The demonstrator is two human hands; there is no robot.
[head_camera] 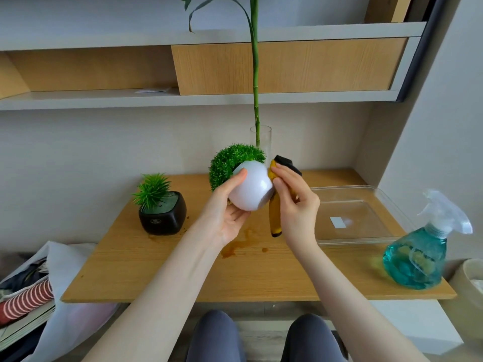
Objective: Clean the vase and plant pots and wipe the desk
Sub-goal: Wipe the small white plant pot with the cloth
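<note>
Pot: white round pot point(251, 190) tipped on its side above the table point(167, 273), foliage pointing away; left hand point(226, 218) cups it from below
Cloth: right hand point(294, 205) pinches yellow cloth point(275, 218) against the pot's right flank

At frame centre, a white round pot point(252, 190) carries a bright green tuft, with a yellow-and-black cloth point(276, 205) beside it. Left of centre sits a black pot point(162, 218) with green spikes. At lower right, a clear spray bottle point(418, 254) holds teal liquid; brown stains point(236, 246) mark the tan wood-grain desk point(261, 278), and red-and-white striped fabric point(26, 300) lies at lower left.
</note>
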